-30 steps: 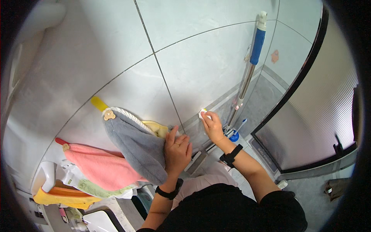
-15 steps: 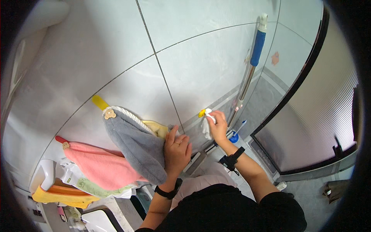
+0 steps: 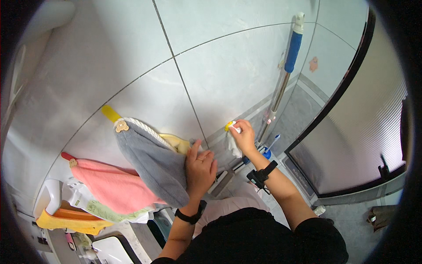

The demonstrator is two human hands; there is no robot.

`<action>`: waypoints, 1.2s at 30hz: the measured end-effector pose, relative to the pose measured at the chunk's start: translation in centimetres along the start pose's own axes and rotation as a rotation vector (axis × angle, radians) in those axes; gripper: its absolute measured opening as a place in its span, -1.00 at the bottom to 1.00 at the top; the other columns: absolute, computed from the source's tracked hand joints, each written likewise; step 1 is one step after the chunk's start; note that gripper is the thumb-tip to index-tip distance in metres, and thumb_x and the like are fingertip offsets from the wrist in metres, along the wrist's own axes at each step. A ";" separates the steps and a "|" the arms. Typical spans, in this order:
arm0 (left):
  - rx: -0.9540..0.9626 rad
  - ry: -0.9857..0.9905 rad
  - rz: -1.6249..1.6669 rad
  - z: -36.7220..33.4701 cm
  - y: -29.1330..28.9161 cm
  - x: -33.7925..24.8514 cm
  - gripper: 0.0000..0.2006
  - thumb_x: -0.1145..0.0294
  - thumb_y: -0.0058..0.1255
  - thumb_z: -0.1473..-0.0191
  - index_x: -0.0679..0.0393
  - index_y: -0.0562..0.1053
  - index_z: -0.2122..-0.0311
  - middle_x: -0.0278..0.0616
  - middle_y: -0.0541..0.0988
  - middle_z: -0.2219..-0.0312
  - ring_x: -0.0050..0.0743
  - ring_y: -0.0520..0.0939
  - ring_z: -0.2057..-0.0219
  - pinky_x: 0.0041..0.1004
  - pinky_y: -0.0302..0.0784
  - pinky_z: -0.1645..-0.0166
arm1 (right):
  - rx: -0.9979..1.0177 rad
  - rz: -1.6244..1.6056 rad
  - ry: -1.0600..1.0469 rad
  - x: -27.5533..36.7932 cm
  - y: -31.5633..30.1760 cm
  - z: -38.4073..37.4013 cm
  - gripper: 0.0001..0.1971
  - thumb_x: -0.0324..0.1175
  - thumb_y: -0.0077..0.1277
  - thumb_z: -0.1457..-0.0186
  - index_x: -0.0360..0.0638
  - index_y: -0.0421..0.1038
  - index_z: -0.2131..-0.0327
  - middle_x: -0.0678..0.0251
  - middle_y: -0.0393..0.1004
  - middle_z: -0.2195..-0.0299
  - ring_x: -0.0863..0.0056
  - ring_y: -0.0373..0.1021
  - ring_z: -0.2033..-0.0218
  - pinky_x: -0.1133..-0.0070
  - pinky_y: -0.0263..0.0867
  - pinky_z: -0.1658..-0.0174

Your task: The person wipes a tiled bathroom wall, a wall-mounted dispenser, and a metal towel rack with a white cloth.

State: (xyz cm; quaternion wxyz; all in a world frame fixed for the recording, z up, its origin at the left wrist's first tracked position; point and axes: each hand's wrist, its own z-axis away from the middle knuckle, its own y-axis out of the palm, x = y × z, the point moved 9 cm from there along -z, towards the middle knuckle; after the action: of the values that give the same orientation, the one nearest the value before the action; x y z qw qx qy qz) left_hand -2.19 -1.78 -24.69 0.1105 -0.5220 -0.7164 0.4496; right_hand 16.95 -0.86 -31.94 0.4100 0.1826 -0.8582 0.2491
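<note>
A pink towel (image 3: 116, 187) is hanging at the left, and a gray towel (image 3: 151, 160) is hanging beside it. The left hand (image 3: 199, 169) is lying open at the gray towel's right edge. Next, a white cloth (image 3: 234, 146) is hanging down beside the wall (image 3: 233, 75), near a small yellow piece (image 3: 227, 126); the right hand (image 3: 243, 135) is pinching its top.

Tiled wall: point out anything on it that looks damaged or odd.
A small pinkish patch on the pale tiles, right of the blue-gripped pole, looks odd: its irregular outline breaks the plain surface. Sticker or stain, I cannot tell.
</note>
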 end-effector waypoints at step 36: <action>-0.069 0.029 0.005 -0.3 0.0 0.1 -0.83 0.49 0.03 0.28 0.30 0.44 0.46 -0.09 0.49 0.42 0.02 0.28 0.03 0.00 0.14 -0.04 | 0.140 -0.001 -0.046 -0.1 0.8 -2.0 -0.86 -0.46 0.07 0.37 -0.25 0.29 0.73 0.18 0.34 0.56 0.23 0.31 0.50 0.44 0.24 0.41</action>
State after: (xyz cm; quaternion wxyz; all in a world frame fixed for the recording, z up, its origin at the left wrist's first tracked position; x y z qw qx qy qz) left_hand -2.04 -1.57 -24.50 0.1019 -0.5337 -0.7286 0.4171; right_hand 17.85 0.91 -31.21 0.3763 0.2171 -0.8478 0.3041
